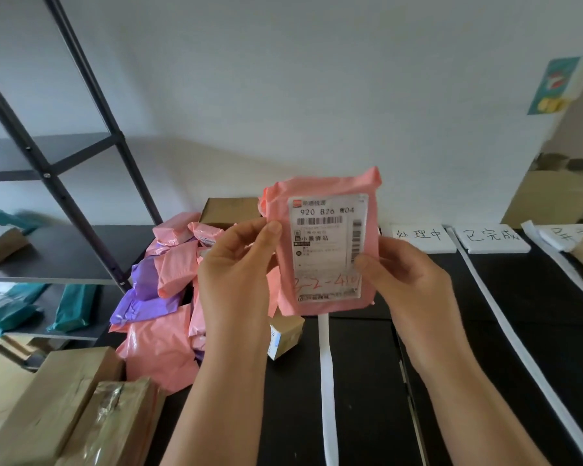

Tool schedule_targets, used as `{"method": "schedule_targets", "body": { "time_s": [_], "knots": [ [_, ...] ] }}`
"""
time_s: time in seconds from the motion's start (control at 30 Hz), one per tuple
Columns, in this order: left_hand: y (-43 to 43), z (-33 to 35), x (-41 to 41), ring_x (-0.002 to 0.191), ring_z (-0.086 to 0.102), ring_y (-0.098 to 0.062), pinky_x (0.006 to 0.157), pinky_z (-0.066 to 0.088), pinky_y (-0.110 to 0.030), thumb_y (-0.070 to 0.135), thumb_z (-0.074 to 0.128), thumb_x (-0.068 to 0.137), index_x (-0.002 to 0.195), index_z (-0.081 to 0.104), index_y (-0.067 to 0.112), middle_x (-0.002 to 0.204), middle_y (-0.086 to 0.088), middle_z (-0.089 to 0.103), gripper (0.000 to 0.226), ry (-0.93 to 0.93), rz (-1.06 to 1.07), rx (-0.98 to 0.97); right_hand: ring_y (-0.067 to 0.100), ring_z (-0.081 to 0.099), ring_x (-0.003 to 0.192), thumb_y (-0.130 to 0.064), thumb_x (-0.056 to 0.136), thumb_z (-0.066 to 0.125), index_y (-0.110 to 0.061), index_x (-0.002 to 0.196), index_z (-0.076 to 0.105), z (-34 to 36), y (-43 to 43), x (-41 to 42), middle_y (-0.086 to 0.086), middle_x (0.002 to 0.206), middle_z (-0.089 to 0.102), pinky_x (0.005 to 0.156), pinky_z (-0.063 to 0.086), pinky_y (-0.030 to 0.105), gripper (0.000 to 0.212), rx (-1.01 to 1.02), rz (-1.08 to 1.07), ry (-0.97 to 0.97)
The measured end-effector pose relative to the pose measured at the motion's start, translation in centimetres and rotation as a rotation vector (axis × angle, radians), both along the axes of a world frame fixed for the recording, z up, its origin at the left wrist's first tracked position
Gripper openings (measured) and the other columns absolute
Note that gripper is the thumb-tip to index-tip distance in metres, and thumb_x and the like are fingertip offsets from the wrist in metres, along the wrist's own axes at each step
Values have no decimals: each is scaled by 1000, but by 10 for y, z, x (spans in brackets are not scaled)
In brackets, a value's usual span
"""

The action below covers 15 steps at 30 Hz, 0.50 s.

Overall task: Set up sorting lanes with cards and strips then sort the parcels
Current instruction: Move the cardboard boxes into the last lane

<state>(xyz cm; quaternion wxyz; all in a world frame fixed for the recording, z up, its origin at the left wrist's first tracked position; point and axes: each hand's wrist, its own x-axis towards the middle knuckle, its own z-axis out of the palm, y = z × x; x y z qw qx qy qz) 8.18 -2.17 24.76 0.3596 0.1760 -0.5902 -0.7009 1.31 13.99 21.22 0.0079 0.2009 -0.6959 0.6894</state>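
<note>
our left hand (236, 270) and right hand (411, 280) each pinch a side edge of 1 pink parcel (327, 243), thumbs in front, holding it upright, label toward us, above the black table (519, 297), between the parcel pile (169, 280) and 3 white cards (492, 237).

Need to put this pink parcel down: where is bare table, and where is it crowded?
Bare black table lies between the near white strip and the slanted strip, below the 处理中 card; more lies right of the slanted strip, below the 已完成 card. Left of the near strip it is crowded: the mailer pile and a small box.
</note>
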Motion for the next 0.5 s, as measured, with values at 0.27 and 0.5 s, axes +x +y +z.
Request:
{"method": "schedule_targets", "body": {
  "time_s": [0.27,0.5],
  "knots": [
    [2,-7,-2,93,74,-23,83,58,-42,18,71,89,100,77,21,98,-1,77,12,-72,-58,-7,1,72,81,-22,91,68,-34,86,73,-9,8,-1,-18,84,75,65,56,13,14,9,-113,-33],
    [13,-17,-5,85,74,-16,66,61,-28,58,73,62,105,74,24,94,8,77,55,-266,-214,-160,5,73,85,-29,92,67,-28,87,73,-4,14,-7,-14,87,75,61,61,28,8,-86,-230,-115]
  ]
}}
